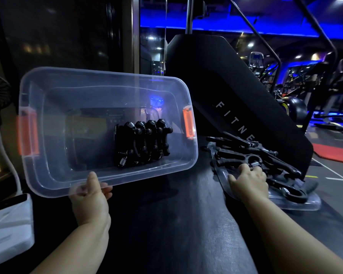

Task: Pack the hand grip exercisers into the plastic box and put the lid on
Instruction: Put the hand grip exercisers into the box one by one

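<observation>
Left hand (90, 196) pinched the tilted plastic box (53, 107) by its rim; right hand (248, 180) lay on the loose exercisers (244, 155), grasp unclear; packing midway, next lift one across.

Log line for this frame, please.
left hand grips tilted box rim | row of exercisers inside | right hand on loose exercisers atop lid

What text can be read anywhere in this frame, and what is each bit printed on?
"F I T N E": white spaced letters on the black machine housing, cut off where the hand grip exercisers lie in front.
Panel seen through the plastic box: print too blurred to read.
White bag: faint marks, unreadable.
</observation>
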{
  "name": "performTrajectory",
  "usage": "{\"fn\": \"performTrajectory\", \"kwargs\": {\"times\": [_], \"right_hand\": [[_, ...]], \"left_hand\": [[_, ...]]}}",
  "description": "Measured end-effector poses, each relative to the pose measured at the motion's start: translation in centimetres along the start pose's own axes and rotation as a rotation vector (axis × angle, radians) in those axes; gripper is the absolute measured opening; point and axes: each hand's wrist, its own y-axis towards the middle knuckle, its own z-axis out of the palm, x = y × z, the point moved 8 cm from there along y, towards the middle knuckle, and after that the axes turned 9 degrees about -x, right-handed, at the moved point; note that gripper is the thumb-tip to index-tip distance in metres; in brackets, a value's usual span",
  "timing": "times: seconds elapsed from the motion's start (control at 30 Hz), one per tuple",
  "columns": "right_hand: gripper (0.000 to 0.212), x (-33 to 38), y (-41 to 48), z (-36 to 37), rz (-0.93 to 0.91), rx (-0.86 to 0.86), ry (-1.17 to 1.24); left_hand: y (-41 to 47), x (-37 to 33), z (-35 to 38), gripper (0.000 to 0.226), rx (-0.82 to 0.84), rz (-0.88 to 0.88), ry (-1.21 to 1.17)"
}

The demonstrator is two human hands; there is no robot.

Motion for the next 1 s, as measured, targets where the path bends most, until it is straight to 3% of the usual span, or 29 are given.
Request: {"fn": "performTrajectory", "kwargs": {"times": [0.3,0.67,0.83,1.0], "right_hand": [[0.059,-0.2,0.6,0.9,0.042,0.134,0.075],[0.016,-0.6,0.1,-1.6,-0.003,-0.112,0.266],[0.033,0.1,-0.6,-2.8,-0.05,-0.176,0.343],[0.033,0.8,-1.0,-4.0,-0.076,-0.223,0.459]], "left_hand": [[-0.2,0.0,-0.1,0.019,-0.001,-0.03,0.021],[-0.4,0.0,-0.1,0.043,0.017,-0.05,0.051],[-0.4,-0.2,-0.2,0.035,0.019,-0.054,0.043],[-0.6,-0.4,-0.1,0.029,0.011,-0.047,0.046]]}}
